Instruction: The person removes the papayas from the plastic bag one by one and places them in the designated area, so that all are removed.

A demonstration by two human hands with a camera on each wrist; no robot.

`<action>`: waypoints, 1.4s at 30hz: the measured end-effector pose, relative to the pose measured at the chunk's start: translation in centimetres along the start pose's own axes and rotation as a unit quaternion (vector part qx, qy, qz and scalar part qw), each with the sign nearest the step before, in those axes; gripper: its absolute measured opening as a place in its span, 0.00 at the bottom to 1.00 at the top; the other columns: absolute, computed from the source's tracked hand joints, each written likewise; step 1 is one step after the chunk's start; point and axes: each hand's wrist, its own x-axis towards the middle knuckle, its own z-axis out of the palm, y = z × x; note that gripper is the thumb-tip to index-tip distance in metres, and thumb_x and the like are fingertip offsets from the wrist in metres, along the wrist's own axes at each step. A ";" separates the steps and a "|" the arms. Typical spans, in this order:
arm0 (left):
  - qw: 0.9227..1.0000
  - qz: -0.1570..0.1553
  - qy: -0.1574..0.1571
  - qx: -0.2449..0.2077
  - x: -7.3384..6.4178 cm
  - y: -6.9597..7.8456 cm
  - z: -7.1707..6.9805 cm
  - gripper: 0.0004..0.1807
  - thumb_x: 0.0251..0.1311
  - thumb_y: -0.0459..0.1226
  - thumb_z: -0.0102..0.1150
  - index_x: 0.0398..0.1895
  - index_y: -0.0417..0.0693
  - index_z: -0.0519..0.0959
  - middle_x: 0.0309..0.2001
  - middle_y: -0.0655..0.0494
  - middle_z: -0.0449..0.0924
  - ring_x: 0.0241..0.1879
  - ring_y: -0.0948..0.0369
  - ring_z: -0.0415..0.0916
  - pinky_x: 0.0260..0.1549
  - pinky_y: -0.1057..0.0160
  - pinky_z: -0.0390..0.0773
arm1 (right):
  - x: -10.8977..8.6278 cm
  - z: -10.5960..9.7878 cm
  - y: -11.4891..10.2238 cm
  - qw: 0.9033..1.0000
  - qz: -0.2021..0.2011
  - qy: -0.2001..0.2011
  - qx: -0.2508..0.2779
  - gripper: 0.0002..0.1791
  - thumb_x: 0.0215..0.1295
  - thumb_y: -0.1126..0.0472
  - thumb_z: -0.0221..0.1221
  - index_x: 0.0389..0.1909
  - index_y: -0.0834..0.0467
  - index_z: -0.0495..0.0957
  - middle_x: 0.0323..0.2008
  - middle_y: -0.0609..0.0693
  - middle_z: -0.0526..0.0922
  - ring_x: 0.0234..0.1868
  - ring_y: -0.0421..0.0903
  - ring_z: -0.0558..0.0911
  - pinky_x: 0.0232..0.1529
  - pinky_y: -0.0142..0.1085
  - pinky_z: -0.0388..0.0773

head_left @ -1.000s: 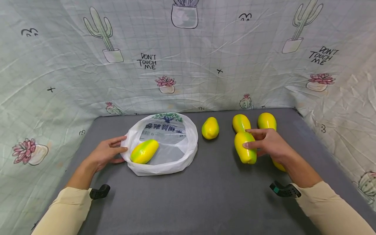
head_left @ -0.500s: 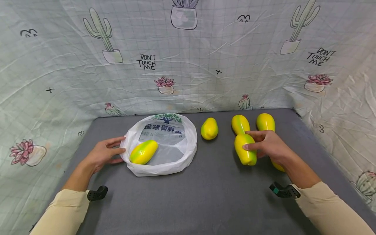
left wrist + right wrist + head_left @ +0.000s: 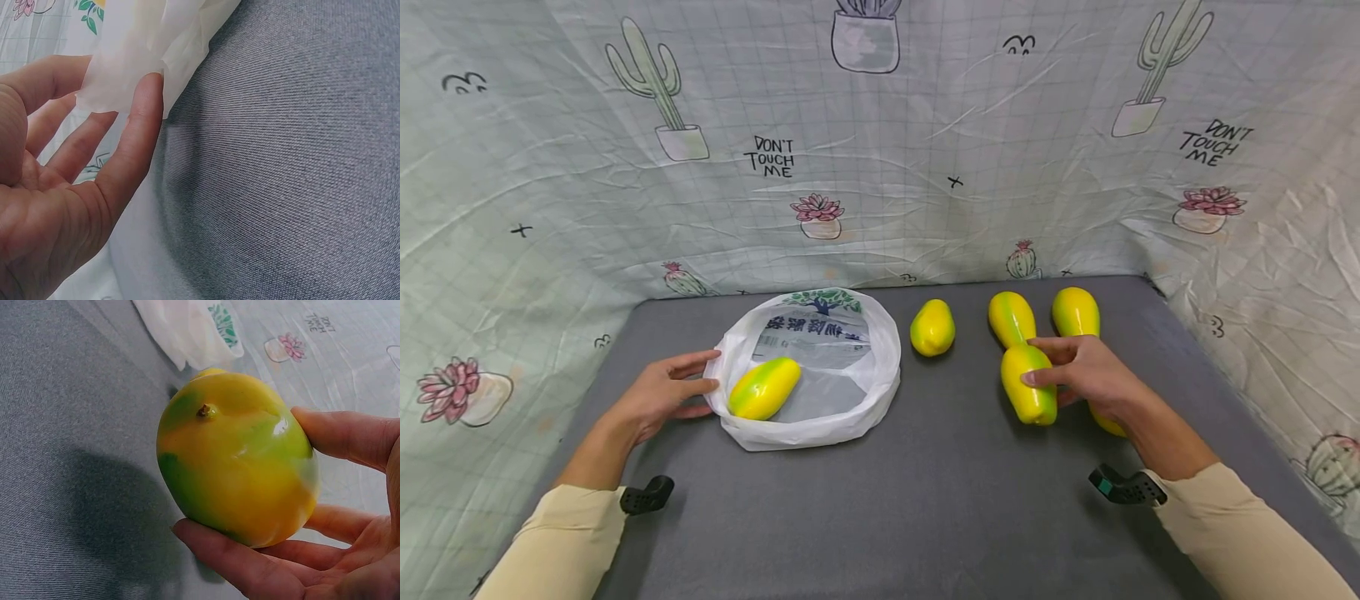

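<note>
In the head view my left hand [image 3: 666, 393] is at the left rim of a white plastic bag [image 3: 880, 396]. The left wrist view shows the bag's edge [image 3: 134, 75] caught between the fingers. One yellow-green papaya [image 3: 765, 388] lies inside the bag, whose mouth is spread wide. On the right, my right hand [image 3: 1093, 375] grips another papaya [image 3: 1026, 396] between thumb and fingers. In the right wrist view this papaya [image 3: 237, 462] has its stem nub towards the camera and casts a shadow on the grey cloth.
Behind the gripped fruit lies a papaya [image 3: 1011, 317]; a further one [image 3: 1077, 311] is to its right. Partly hidden under the right wrist is another [image 3: 1107, 422]. A single papaya [image 3: 933, 327] sits right of the bag. Printed curtains surround the grey table [image 3: 880, 517].
The gripped papaya has shifted very slightly towards the near side with my right hand. My left hand stays at the bag's rim. The whole view has drifted slightly.
</note>
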 end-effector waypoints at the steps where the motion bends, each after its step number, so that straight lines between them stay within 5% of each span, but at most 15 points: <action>1: 1.000 -0.001 0.000 0.001 0.0 0.0 0.0 0.42 0.71 0.38 0.64 0.84 0.47 0.55 0.84 0.37 0.47 0.76 0.40 0.59 0.53 0.54 0.88 | 0.0 0.0 0.1 1.000 0.001 0.000 -0.002 0.45 0.69 0.55 0.68 0.80 0.66 0.58 0.72 0.73 0.70 0.50 0.44 0.86 0.48 0.48 0.90; 29: 1.000 0.000 -0.008 -0.019 -0.1 -0.4 0.2 0.42 0.71 0.37 0.65 0.83 0.44 0.55 0.84 0.36 0.42 0.78 0.38 0.55 0.53 0.53 0.88 | 0.5 0.9 1.4 0.999 0.020 -0.011 -0.024 0.46 0.69 0.54 0.67 0.80 0.66 0.56 0.78 0.71 0.61 0.59 0.54 0.83 0.49 0.48 0.89; 34: 1.000 0.000 -0.010 -0.021 -0.2 -0.4 0.1 0.43 0.71 0.37 0.64 0.83 0.44 0.55 0.85 0.36 0.41 0.78 0.38 0.54 0.54 0.53 0.88 | 0.3 1.2 1.4 0.998 0.014 -0.009 -0.060 0.45 0.70 0.54 0.67 0.80 0.66 0.58 0.76 0.72 0.63 0.55 0.54 0.83 0.47 0.46 0.89; 42: 1.000 -0.004 -0.010 -0.020 -0.1 -0.5 0.1 0.43 0.71 0.38 0.64 0.84 0.45 0.54 0.85 0.37 0.38 0.80 0.38 0.50 0.54 0.54 0.88 | 0.2 1.3 1.1 0.988 -0.011 0.013 -0.156 0.45 0.68 0.46 0.67 0.78 0.65 0.63 0.75 0.70 0.66 0.70 0.68 0.73 0.58 0.54 0.83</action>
